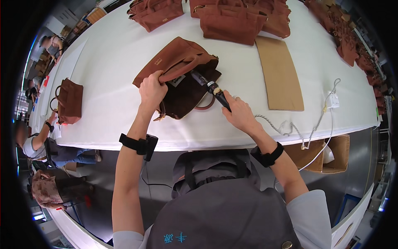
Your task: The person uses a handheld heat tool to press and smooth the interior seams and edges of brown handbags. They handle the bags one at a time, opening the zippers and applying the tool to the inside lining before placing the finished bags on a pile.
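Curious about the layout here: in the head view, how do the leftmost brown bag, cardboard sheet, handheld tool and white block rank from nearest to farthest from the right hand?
1. Handheld tool: in the right hand.
2. Cardboard sheet: ahead and right.
3. White block: farther right.
4. Leftmost brown bag: far left.

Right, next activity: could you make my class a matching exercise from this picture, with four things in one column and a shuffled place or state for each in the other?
Things
1. left hand
2. right hand
3. cardboard sheet
4. open cardboard box

Places or states
A. past the near edge of the white table, at the right
B. closed on a handle of the middle brown bag
C. lying flat on the tabletop
D. holding a black-handled tool

Pairs: 1-B; 2-D; 3-C; 4-A
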A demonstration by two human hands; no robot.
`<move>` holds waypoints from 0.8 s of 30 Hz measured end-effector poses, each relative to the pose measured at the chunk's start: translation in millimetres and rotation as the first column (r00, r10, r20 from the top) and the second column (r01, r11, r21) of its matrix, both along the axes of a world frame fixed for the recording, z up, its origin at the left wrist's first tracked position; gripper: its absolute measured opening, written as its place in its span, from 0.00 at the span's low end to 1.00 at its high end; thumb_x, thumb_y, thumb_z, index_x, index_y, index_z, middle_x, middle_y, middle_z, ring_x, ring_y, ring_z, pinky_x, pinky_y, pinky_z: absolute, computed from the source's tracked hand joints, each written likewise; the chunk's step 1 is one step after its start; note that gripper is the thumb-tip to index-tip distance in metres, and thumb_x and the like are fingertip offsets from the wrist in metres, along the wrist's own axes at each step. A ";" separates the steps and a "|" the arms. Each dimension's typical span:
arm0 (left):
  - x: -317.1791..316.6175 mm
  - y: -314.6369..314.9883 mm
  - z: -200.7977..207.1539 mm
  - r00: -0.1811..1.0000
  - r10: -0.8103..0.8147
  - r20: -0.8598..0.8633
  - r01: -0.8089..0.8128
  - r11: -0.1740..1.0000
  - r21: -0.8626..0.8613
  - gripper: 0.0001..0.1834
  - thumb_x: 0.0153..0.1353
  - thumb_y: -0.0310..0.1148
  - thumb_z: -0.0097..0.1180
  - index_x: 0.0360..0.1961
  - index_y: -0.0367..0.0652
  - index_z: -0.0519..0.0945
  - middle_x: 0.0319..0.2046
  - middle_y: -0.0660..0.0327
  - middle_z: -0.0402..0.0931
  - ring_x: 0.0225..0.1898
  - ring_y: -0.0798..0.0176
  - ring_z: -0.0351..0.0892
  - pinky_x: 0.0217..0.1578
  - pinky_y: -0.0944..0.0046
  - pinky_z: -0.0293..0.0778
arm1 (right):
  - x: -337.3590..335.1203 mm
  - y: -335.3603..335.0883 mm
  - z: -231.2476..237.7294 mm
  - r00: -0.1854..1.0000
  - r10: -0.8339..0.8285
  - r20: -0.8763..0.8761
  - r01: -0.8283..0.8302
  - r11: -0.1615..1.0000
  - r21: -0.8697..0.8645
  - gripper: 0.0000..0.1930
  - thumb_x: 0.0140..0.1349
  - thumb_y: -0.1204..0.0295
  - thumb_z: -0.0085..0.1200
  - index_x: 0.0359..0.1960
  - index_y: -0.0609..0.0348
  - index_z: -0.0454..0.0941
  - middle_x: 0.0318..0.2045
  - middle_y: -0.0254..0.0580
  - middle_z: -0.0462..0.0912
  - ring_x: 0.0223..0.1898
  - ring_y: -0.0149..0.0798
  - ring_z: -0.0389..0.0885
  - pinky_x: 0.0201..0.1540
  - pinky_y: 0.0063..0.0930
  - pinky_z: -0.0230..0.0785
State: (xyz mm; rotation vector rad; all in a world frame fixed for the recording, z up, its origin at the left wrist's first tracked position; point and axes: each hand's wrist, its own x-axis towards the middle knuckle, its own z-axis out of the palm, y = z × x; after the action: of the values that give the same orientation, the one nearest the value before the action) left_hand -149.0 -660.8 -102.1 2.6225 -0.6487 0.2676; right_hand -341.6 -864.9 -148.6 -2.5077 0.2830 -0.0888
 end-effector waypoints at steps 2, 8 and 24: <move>4.2 1.5 -6.5 0.999 -0.032 0.038 0.033 0.999 -0.021 0.18 0.47 0.23 0.51 0.41 0.45 0.81 0.29 0.50 0.80 0.33 0.43 0.79 0.36 0.51 0.76 | 6.5 -5.3 0.5 0.996 -0.086 -0.003 0.086 0.996 -0.001 0.29 0.55 0.70 0.49 0.60 0.64 0.59 0.28 0.60 0.75 0.29 0.60 0.77 0.35 0.49 0.71; 3.3 1.7 -7.8 0.999 -0.018 0.040 0.018 1.000 -0.005 0.17 0.47 0.23 0.52 0.41 0.45 0.81 0.30 0.50 0.80 0.34 0.44 0.80 0.37 0.52 0.76 | -7.5 20.0 0.2 0.992 0.124 -0.034 -0.119 0.984 0.136 0.29 0.56 0.69 0.48 0.60 0.63 0.59 0.28 0.62 0.75 0.30 0.62 0.77 0.36 0.50 0.69; 6.3 2.4 -7.8 1.000 -0.031 0.001 0.031 0.999 -0.016 0.17 0.48 0.24 0.51 0.41 0.45 0.81 0.31 0.48 0.80 0.35 0.43 0.79 0.38 0.51 0.76 | -22.5 52.0 9.7 0.971 0.229 -0.067 -0.214 0.960 0.182 0.29 0.56 0.67 0.49 0.60 0.62 0.59 0.29 0.65 0.74 0.30 0.63 0.76 0.36 0.51 0.68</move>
State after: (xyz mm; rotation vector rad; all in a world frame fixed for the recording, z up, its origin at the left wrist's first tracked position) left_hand -142.7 -658.4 -109.9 2.5947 -0.6837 0.2638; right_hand -364.2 -812.8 -138.8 -2.3548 0.0403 0.1309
